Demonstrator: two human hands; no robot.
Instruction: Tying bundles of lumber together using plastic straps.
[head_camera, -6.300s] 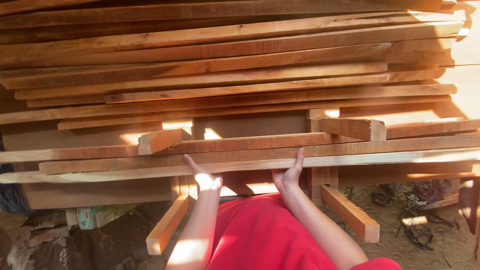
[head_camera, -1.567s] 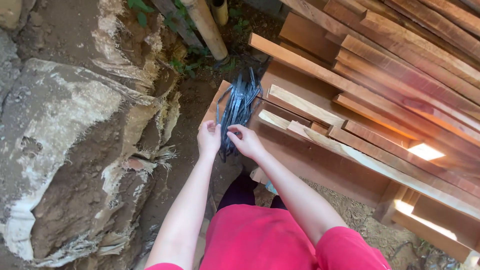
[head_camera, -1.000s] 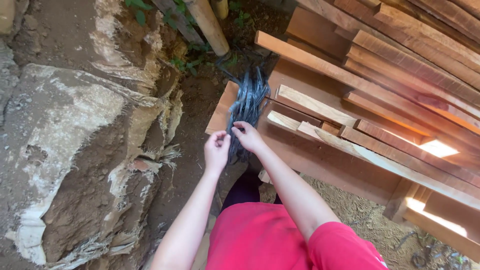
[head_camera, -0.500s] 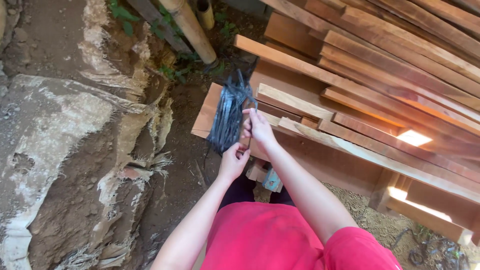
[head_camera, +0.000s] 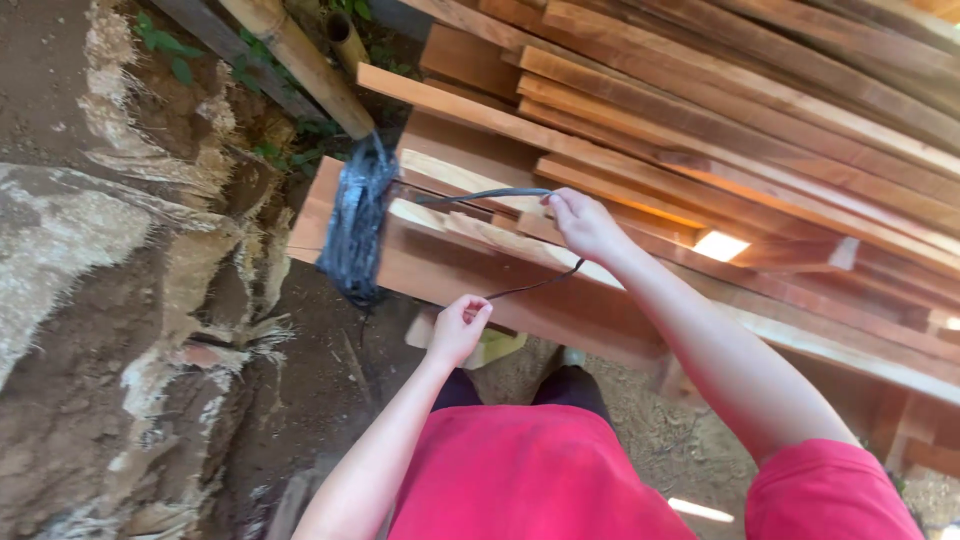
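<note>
A big stack of reddish wooden planks (head_camera: 700, 130) fills the upper right, with a rough earth bank (head_camera: 110, 300) on the left and a dark bundle of black strips (head_camera: 357, 225) draped over the plank ends. One thin black strip (head_camera: 490, 195) runs from that bundle to the right hand (head_camera: 583, 225), whose fingers are curled closed around it, then loops down to the left hand (head_camera: 458, 328), pinched shut on its lower end just below the planks

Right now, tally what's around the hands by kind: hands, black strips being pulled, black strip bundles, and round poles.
Hands: 2, left hand and right hand
Black strip held between them: 1
Black bundle on the planks: 1
Round poles: 2
Total: 6
</note>
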